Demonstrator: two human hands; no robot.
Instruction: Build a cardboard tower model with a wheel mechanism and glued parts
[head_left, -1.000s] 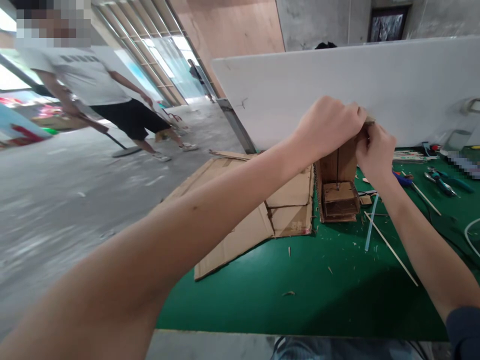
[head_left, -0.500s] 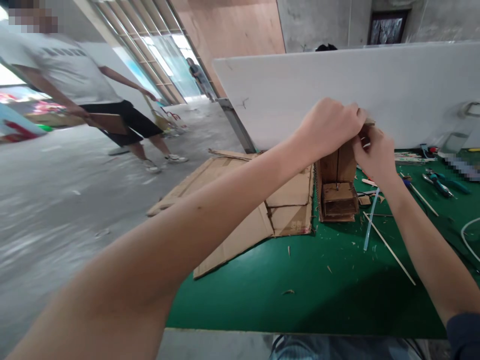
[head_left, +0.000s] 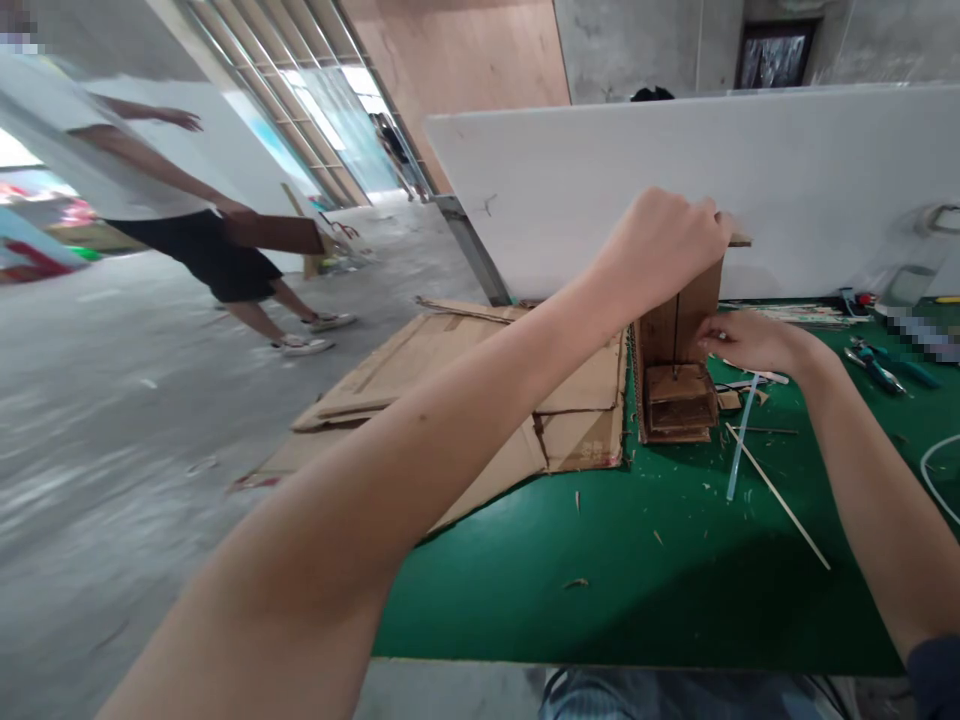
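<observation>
A brown cardboard model (head_left: 679, 410) stands upright on the green tabletop, with a tall back panel, a stepped box at its foot and a thin dark line running down its front. My left hand (head_left: 667, 240) is closed over the model's top, its fingertips turned away from me. A flat strip (head_left: 741, 240) juts out to the right of those fingers. Lower down, my right hand (head_left: 757, 340) is at the panel's right edge with its fingers curled together. What they pinch, if anything, is hidden.
Flattened cardboard sheets (head_left: 577, 440) lie left of the model. A translucent blue stick (head_left: 742, 440), a thin wooden stick (head_left: 780, 500) and pliers (head_left: 877, 368) lie to the right. A white board (head_left: 585, 200) stands behind. At left, a person (head_left: 195, 240) carries a brown flat object.
My right hand has come down from the model's top to the lower right side of its panel. My left hand has stayed at the top. The person at left has shifted left.
</observation>
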